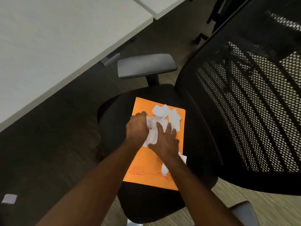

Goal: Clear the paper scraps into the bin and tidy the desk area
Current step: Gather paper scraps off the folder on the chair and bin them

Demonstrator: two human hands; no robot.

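Flat orange card folder point(146, 162) on black chair seat point(114, 111); atop it, left hand point(136, 128) fisted around white paper scraps point(164, 114), right hand point(164, 141) spread flat upon them.

Above the orange folder point(146, 160) on the chair seat point(117, 111) the way down is open to me from the near side, where both my arms come in. To my right the mesh chair back point(244, 103) rises as a tall wall close beside the folder's edge. Past the folder the grey armrest point(146, 65) stands over the seat's far rim. The table point(48, 46) overhangs well to the left, with bare floor point(57, 144) between it and the seat. A second armrest point(244, 212) sits near my right forearm.
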